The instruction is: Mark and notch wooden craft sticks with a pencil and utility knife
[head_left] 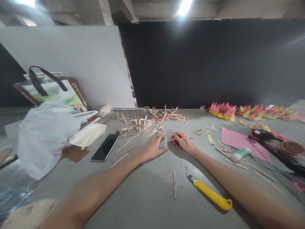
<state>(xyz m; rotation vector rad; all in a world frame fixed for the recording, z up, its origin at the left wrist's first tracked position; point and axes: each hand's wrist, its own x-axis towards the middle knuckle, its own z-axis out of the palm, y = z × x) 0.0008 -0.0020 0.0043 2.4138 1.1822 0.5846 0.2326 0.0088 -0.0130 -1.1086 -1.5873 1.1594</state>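
My left hand point(154, 147) lies on the grey table point(147, 194), its fingertips pressing a short wooden stick point(165, 142) that stands lengthwise between both hands. My right hand point(181, 141) is closed around a thin red pencil point(184, 138) whose tip points left toward that stick. Just beyond the hands lies a heap of wooden craft sticks point(152, 121). A single long stick point(174, 184) and a yellow utility knife point(211, 194) lie nearer to me, between my forearms.
A black phone point(105, 147), a white plastic bag point(45, 133) and a printed tote bag point(51, 89) are at the left. At the right are pink paper point(240, 141), a glue tube point(239, 154), pink-yellow paper flowers point(222, 110) and more sticks.
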